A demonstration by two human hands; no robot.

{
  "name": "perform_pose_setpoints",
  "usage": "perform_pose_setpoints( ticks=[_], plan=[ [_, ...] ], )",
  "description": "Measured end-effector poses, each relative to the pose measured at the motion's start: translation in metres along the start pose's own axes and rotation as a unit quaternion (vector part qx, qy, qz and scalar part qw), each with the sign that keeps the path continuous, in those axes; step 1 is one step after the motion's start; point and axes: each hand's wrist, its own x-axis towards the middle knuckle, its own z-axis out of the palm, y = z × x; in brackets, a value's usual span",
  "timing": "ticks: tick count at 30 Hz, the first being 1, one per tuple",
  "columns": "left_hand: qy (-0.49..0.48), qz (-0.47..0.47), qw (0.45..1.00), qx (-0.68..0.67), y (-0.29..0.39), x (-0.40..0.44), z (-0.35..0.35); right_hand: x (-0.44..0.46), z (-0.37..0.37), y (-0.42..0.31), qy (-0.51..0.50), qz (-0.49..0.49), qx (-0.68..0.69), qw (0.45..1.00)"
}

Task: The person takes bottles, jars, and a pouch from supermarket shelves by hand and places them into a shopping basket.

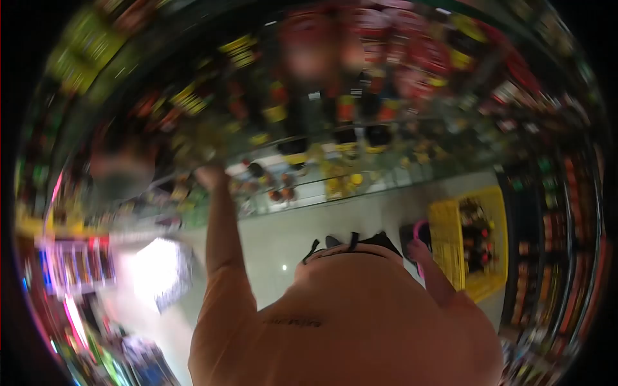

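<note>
My left hand (211, 175) is stretched out to a glass shelf (309, 204) lined with bottles and small packs. Its fingers are smeared by motion and blend into the goods, so I cannot make out what they touch. Low on the right, my right hand (418, 249) is closed at a pink band (421, 226) on a dark object, whose kind is unclear. Just beside that hand stands a yellow plastic basket (445, 241), with several dark bottles (476, 248) with red parts inside it.
Dark bottles with yellow labels (295, 151) and red packs (425, 55) fill the blurred shelves ahead. Another stocked shelf (547, 235) rises on the right, past the basket. Pale tiled floor (277, 241) lies below, with bright glare and a lit display (77, 264) at left.
</note>
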Motion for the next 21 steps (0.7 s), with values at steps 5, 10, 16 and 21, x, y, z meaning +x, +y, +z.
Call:
perform_pose_setpoints(
  ticks=[5, 10, 16, 21],
  plan=[
    [0.19, -0.154, 0.938, -0.246, 0.044, -0.036, -0.049, -0.024, 0.003, 0.001, 0.008, 0.001, -0.014, 1.0],
    [0.161, -0.039, 0.894, -0.416, 0.017, -0.114, -0.038, -0.046, 0.016, -0.065, 0.061, -0.103, -0.131, 0.984],
    [-0.024, 0.139, 0.817, -0.559, 0.075, -0.249, -0.07, -0.048, 0.041, -0.168, -0.009, -0.212, -0.078, 0.974],
    [-0.175, 0.346, 0.803, -0.453, 0.169, -0.28, -0.124, -0.13, 0.02, -0.298, -0.118, -0.344, 0.023, 0.931]
  ],
)
